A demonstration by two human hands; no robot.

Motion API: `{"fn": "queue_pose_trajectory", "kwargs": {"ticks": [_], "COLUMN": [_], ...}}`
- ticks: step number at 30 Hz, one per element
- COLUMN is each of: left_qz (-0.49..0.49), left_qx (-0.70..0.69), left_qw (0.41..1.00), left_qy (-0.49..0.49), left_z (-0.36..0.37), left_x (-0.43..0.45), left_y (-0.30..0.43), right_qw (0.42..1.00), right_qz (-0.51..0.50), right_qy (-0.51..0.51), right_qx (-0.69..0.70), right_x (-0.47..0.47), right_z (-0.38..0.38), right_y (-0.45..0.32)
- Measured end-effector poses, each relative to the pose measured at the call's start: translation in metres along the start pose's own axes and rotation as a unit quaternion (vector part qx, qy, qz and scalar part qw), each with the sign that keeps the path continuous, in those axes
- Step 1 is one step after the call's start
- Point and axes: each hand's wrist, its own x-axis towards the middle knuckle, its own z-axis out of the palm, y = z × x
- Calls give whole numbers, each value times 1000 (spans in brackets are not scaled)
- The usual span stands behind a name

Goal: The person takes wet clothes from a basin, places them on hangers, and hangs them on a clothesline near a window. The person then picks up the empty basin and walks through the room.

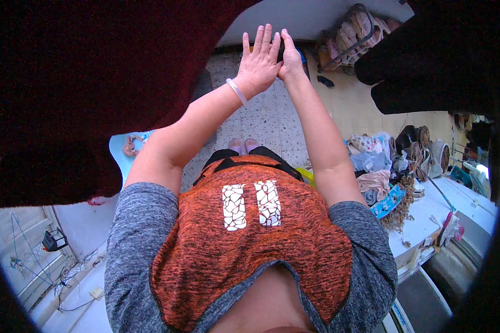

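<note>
My left hand (258, 62) is stretched out in front of me at the top of the view, its back towards me and its fingers spread. A pale bangle (237, 92) circles that wrist. Close beside it, my right hand (291, 58) is raised on edge, and the two hands meet near the thumbs. Something dark (281, 50) shows between them; whether my right hand holds it cannot be made out. My left palm is hidden.
Speckled floor tiles (262, 116) lie beneath my arms. On the right, a white table (416, 237) carries heaped cloth pieces (373, 158) and thread cones (437, 156). A filled container (354, 35) stands far right. Large dark shapes (87, 83) block much of the upper view.
</note>
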Motion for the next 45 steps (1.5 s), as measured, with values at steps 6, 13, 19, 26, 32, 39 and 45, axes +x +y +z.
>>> {"fn": "queue_pose_trajectory", "kwargs": {"ticks": [6, 13, 19, 26, 32, 39, 45], "left_qz": [-3, 0, -6, -131, -303, -323, -375], "left_qx": [-30, 18, -34, -207, -641, -719, -816], "left_qw": [1000, 1000, 999, 965, 686, 596, 438], "left_qy": [-1, -21, -37, -90, -166, -156, -37], "left_z": [10, 19, 21, 16, -32, -84, -105], "left_x": [-2, 1, -15, -34, -54, -86, -122], "left_y": [-3, -22, -49, -81, -113, -170, -201], "right_qw": [999, 1000, 1000, 986, 946, 909, 955], "right_qz": [37, -4, 1, 83, 70, 29, 4], "right_qy": [-10, 17, 18, -141, -201, -234, 25], "right_qx": [0, -10, 11, -29, -243, -343, -295], "right_x": [10, 29, 34, 12, -29, -40, -59], "right_z": [1, 7, 23, 38, 51, 69, 92], "right_y": [8, 29, 56, 62, 48, 44, 79]}}
